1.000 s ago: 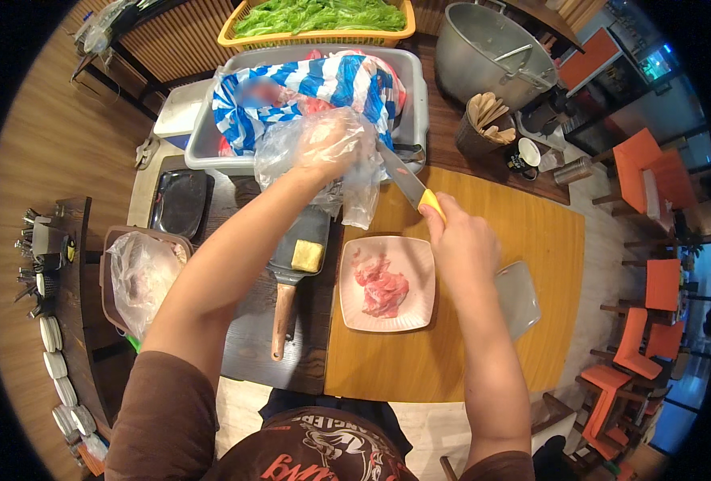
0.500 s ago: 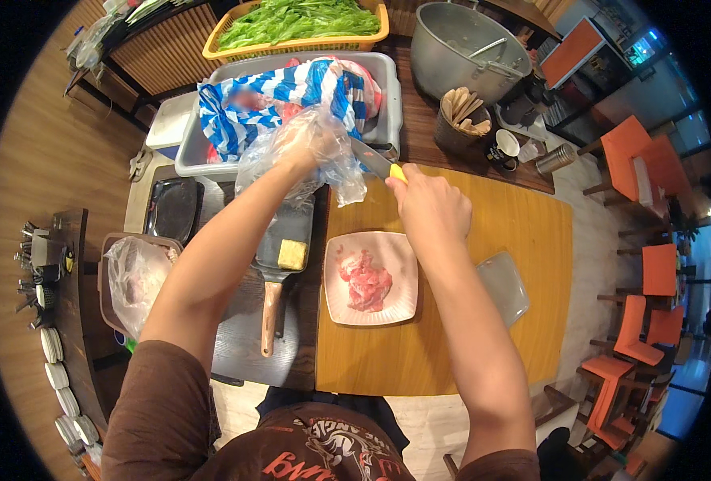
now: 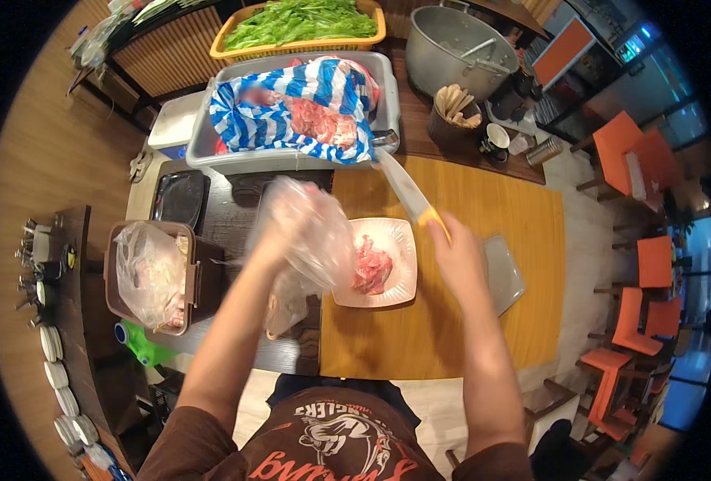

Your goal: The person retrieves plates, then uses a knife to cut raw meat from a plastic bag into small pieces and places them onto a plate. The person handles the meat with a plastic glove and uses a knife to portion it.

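Note:
My left hand (image 3: 285,228) is wrapped in a clear plastic bag (image 3: 323,232), closed on it and blurred by motion, left of a pale square plate (image 3: 401,282). A speck of pink shows at the bag's top; I cannot tell what it is. Red raw meat slices (image 3: 374,266) lie on the plate. To its right, my right hand (image 3: 459,252) grips a knife (image 3: 403,188) by its yellow handle, blade slanting up and left. Beyond, a blue-and-white striped bag (image 3: 251,132) holding more meat (image 3: 323,122) lies in a grey tub (image 3: 291,164). The bag mostly hides the pan.
A brown bin (image 3: 203,276) with a bagged food stands at left, near a green bottle (image 3: 143,345). A yellow basket of greens (image 3: 307,24) is behind the tub. A large pot (image 3: 451,60) and a holder of wooden sticks (image 3: 455,108) stand back right. A clear tray (image 3: 504,276) lies right.
My left hand, with the plastic bag, has come from the striped bag down beside the plate. My right hand has moved slightly right and down with the knife. Meat in the striped bag is now uncovered.

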### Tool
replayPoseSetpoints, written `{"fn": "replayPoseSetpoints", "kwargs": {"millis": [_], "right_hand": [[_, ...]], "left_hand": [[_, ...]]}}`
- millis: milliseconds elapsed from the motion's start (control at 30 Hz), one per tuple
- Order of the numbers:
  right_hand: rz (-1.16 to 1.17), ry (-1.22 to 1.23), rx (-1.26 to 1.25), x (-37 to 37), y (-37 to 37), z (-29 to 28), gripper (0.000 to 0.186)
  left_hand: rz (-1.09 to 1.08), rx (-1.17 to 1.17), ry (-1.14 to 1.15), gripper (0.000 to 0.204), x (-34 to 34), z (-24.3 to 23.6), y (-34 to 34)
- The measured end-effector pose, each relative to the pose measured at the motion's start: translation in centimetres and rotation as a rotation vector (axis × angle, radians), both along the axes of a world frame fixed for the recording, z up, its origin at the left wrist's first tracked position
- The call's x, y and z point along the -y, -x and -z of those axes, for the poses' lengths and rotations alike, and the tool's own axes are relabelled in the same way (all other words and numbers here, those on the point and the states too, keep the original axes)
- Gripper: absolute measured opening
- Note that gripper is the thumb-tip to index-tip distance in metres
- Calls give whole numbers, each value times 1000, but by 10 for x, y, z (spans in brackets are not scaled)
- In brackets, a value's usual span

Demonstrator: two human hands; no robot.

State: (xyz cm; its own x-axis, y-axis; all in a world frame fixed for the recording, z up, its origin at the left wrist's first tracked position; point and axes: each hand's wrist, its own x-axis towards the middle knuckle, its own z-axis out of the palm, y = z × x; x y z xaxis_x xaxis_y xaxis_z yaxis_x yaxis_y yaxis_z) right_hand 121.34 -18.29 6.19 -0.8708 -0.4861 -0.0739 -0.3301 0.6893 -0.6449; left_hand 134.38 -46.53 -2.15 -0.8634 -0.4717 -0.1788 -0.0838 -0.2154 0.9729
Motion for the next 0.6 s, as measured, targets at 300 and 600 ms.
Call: {"fn": "replayPoseSetpoints", "kwargs": {"millis": [300, 600], "right_hand": [[254, -77, 472, -112, -114, 97, 48], [221, 23, 591, -138, -117, 93, 54]], "left_hand": [[405, 375, 864, 71, -103, 96, 10], [206, 370, 860, 44, -102, 51, 24]]}}
